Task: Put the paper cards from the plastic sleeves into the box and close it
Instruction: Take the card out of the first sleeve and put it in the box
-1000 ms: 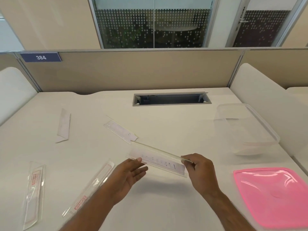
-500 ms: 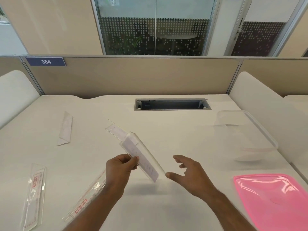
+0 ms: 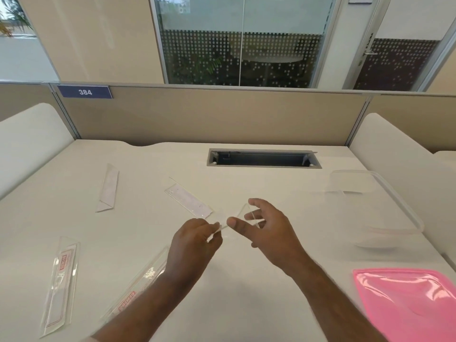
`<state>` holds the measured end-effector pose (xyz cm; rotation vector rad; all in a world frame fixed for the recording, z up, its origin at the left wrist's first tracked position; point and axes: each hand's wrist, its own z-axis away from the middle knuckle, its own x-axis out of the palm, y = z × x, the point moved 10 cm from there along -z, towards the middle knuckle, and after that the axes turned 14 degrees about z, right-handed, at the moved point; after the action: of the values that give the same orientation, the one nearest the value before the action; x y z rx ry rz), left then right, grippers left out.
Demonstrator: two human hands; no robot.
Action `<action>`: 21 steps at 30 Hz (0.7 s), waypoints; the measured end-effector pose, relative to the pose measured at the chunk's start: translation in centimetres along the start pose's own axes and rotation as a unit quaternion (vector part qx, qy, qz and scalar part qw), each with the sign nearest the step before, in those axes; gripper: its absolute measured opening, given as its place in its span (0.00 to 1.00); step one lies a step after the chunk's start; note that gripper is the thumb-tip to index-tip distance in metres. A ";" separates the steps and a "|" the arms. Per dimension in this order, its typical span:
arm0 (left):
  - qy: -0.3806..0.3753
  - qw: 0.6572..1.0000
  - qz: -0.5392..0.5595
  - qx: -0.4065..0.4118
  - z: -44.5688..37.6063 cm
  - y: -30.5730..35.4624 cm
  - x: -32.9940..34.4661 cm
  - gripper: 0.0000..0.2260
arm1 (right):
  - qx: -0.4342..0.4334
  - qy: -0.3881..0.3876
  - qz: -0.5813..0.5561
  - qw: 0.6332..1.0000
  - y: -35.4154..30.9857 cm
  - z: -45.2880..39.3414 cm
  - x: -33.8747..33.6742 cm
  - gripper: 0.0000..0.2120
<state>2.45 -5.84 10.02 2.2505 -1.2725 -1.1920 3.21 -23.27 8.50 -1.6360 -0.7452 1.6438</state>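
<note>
I've swung the clear sleeve (image 3: 243, 218) round from lying crosswise to pointing away from me, end on. My right hand (image 3: 267, 230), open half a second ago, has come back onto it opposite my left hand (image 3: 195, 239).

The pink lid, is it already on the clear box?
No. The pink lid lies flat on the table at the near right, apart from the clear box, which stands open further back.
</note>
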 end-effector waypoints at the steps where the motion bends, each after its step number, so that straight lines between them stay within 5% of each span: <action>1: -0.004 1.000 -0.006 0.026 0.0 0.6 0.3 0.07 | 0.007 -0.003 -0.006 1.000 0.2 0.0 0.4 0.41; 7: -0.034 0.998 0.010 0.057 0.5 1.2 1.6 0.09 | 0.026 0.024 -0.098 0.995 2.3 0.0 0.5 0.24; 10: -0.038 0.997 0.066 -0.023 0.5 -0.9 0.9 0.13 | 0.038 0.018 -0.183 0.982 4.0 0.2 0.3 0.22; 14: -0.081 0.981 0.098 -0.149 0.9 -5.1 0.1 0.33 | 0.045 -0.003 -0.260 0.964 6.1 0.3 -0.1 0.22; 21: -0.177 0.874 0.286 -0.352 3.1 -9.8 1.2 0.50 | 0.025 -0.096 -0.372 0.923 7.9 1.1 0.7 0.32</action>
<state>5.97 -0.83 1.64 1.0714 -1.2151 -1.5225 1.57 -27.32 1.80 -0.9622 -1.2273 1.2422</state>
